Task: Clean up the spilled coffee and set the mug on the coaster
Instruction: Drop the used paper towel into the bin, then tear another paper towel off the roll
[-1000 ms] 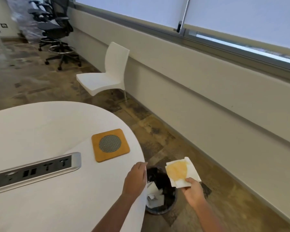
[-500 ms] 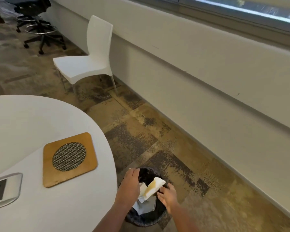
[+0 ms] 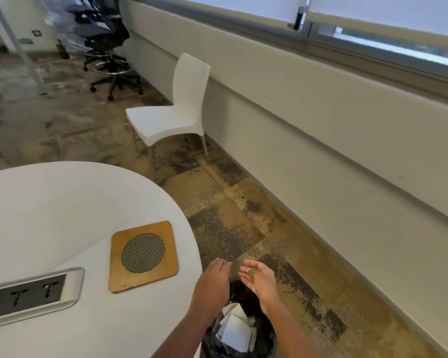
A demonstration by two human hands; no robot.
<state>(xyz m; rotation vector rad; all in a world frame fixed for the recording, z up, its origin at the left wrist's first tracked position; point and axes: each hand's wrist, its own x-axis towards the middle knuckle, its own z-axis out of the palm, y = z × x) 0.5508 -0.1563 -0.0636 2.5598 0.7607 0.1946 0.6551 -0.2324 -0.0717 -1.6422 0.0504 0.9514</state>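
A square wooden coaster (image 3: pixel 143 255) with a round mesh centre lies near the right edge of the white round table (image 3: pixel 49 215). Nothing stands on it. No mug is in view. Below the table edge sits a bin with a black liner (image 3: pixel 239 332) holding crumpled white paper napkins (image 3: pixel 234 329). My left hand (image 3: pixel 212 285) hovers above the bin with fingers loosely curled, holding nothing. My right hand (image 3: pixel 259 276) is beside it, palm open and fingers straight, also empty.
A silver power socket strip (image 3: pixel 29 293) is set into the table at the left. A white plastic chair (image 3: pixel 176 112) stands by the wall, and black office chairs (image 3: pixel 104 42) are farther back. Patchy brown carpet runs along the wall under the window.
The coffee-stained napkin that my right hand held has gone into the bin. Both hands have lifted above the bin and are now empty.
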